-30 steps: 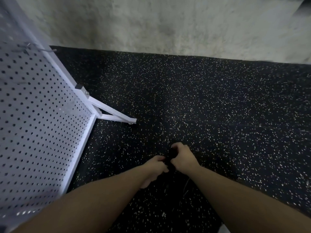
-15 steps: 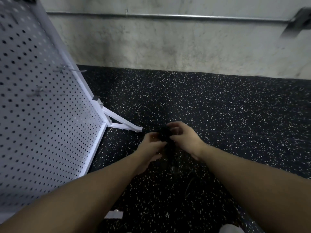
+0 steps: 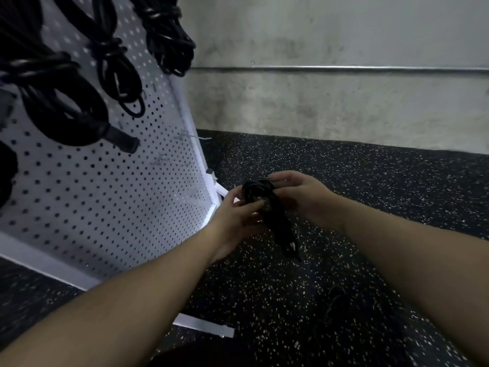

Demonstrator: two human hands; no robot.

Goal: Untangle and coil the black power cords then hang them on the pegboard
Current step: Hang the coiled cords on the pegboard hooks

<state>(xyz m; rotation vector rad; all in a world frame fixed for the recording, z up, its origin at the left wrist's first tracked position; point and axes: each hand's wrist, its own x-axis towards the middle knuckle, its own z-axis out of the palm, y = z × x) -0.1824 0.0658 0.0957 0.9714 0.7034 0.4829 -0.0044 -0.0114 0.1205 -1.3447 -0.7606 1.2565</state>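
Head view only. Coiled black power cord (image 3: 260,200) held up above the speckled floor (image 3: 344,221), near frame centre, between both hands. Left hand (image 3: 232,221) at about 8 o'clock from the bundle, thumb and fingers pinching its lower left edge; right hand (image 3: 299,193) at 3 o'clock, fingers curled round the top of the coil, so each grip narrow and closed on the cord. Long axis of the bundle running from 11 o'clock down to 5 o'clock, with the loose tail and plug end dangling past the left palm toward the floor. Pegboard (image 3: 105,207) off at 9 to 10 o'clock from the cord, tilted, its white frame edge just beside the left hand; left hand therefore the nearer for a hang. Two bare hooks (image 3: 190,135) visible on the board at roughly 10 o'clock from the bundle, probably the next targets, though blurred. Count: one cord in hand; at least three hung coils (image 3: 169,35) on the upper board, a fourth dark shape at the left edge too cropped to call. Likely step: finishing the wrap before lifting toward a hook.
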